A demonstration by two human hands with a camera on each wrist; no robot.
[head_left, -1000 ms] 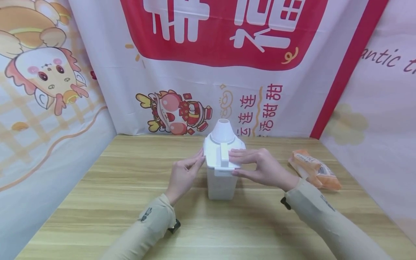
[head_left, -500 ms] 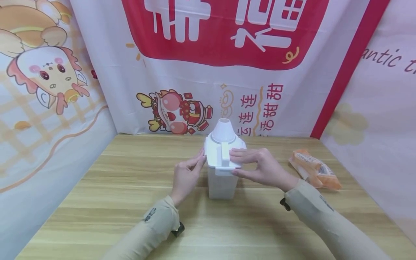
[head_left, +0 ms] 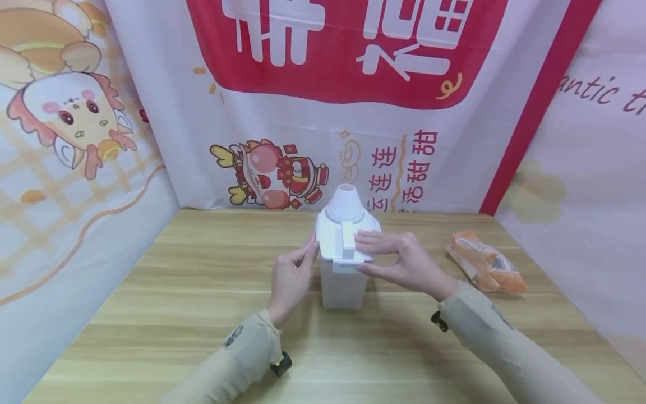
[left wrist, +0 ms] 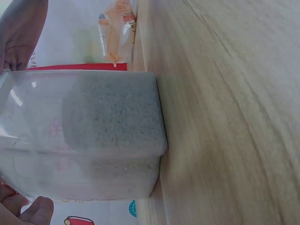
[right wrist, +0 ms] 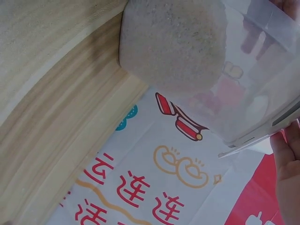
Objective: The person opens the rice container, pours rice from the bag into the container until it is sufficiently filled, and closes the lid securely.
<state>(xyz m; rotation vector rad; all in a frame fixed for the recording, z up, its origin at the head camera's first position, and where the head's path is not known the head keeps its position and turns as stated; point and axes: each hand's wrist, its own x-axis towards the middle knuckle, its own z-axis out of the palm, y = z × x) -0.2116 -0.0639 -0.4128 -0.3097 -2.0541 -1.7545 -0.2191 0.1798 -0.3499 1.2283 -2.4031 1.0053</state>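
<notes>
A translucent plastic storage container [head_left: 343, 289] with a white lid [head_left: 332, 241] stands upright on the table. Its lid carries a raised handle [head_left: 348, 240] and a white cone-shaped spout [head_left: 345, 205]. Pale speckled granules [left wrist: 112, 112] fill its lower part. At the lid's left edge my left hand [head_left: 291, 280] pinches with thumb and fingertips; what exactly lies between them is hidden. My right hand [head_left: 404, 264] lies on the lid's right side, fingers fairly straight beside the handle and thumb at the front flap. In the right wrist view that hand [right wrist: 288, 173] touches the lid.
An orange and clear plastic packet [head_left: 487, 264] lies at the right on the wooden table [head_left: 202, 280]. Printed cloth hangings [head_left: 282, 112] stand behind the table and along both sides. The container is near the table's back half.
The left wrist has shifted slightly right while its fingertips stay at the lid's edge. The right hand and the container hold nearly still.
</notes>
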